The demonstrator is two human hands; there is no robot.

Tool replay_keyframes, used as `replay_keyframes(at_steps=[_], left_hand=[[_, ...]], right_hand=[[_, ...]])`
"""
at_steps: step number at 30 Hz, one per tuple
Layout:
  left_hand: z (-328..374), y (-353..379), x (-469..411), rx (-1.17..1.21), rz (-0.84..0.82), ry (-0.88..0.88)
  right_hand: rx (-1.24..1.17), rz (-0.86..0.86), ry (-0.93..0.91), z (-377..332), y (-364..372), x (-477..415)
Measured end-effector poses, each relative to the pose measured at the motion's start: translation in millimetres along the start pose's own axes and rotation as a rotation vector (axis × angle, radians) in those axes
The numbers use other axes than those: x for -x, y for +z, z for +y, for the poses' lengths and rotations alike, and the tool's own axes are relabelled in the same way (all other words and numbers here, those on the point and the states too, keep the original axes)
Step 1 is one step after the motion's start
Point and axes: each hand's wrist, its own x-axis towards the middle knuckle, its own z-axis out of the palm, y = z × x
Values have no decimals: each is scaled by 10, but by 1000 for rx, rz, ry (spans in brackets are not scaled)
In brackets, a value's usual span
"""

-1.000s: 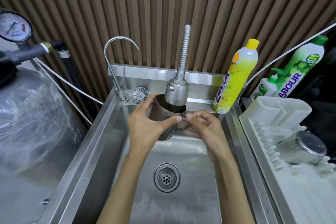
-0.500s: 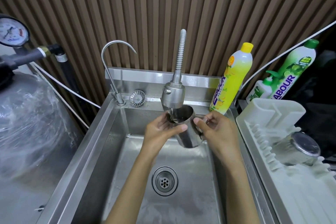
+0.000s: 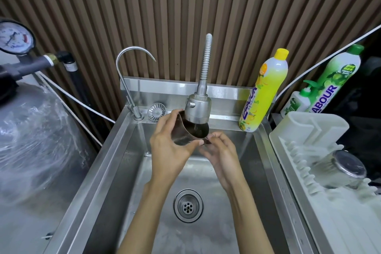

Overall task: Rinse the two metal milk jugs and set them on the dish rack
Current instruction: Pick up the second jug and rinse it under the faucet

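A: So where is the jug right now?

B: Over the far half of the sink (image 3: 107, 163), tucked right under the spray head (image 3: 197, 109) of the flexible tap. The metal milk jug (image 3: 188, 133) is tilted, its mouth towards the nozzle. The left hand (image 3: 169, 150) is wrapped around its body, fingers closed on the wall. The right hand (image 3: 221, 153) is closed on the near right side, pinching what looks like the handle.

A: How would you expect it to handle?

B: Stiff and light when empty, I'd judge, but thin polished steel turns slippery once wet. It will also gain weight as water fills it. The handle is the safest place to hold; the bare wall could slide through wet fingers.

A: And the other jug?

B: A second jug (image 3: 340, 170) lies on its side on the white dish rack (image 3: 309, 130) at the right, so one seems done already.

A: Anything different from half a second ago?

B: Yes. Then the jug sat lower and a little to the right of the nozzle, nearly upright. Now it is raised closer under the spray head and tipped further over. Both hands keep their grips.

A: What else is around?

B: A yellow dish soap bottle (image 3: 265, 90) stands on the far right rim, and the drain (image 3: 188, 206) sits near.
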Motion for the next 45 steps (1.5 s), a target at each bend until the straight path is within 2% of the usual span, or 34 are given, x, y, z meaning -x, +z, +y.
replay_keyframes(at_steps=[4,7,13,18,21,26,31,33,35,38,41,45], left_hand=[[50,-31,-3,-113,55,-44],[110,-45,-1,-106,25,-140],[-45,29,30,198,-186,-506],[-275,230,102,497,-351,-602],[-346,357,124,561,-346,-576],[-282,426,71,573,-161,-471],[-168,254,-4,328,-82,-300],[-75,150,-11,223,-61,-221],[-20,63,-20,109,-49,-165],[10,-9,-18,11,-15,-165],[3,-43,15,56,-28,-291],[-66,-1,62,110,-145,-464]], right_hand=[[165,12,-10,-92,-1,26],[347,81,-21,-196,-32,67],[785,245,-76,-395,-132,90],[1012,329,-187,-386,-159,105],[916,289,-270,-330,-163,100],[487,176,-250,-228,-205,-32],[130,55,-114,-41,-174,-103],[59,10,-68,12,-142,-110],[62,-13,-33,26,-127,-90],[189,12,-4,-21,-112,-36],[339,53,43,-141,-113,-4],[465,142,129,-289,-186,-9]])
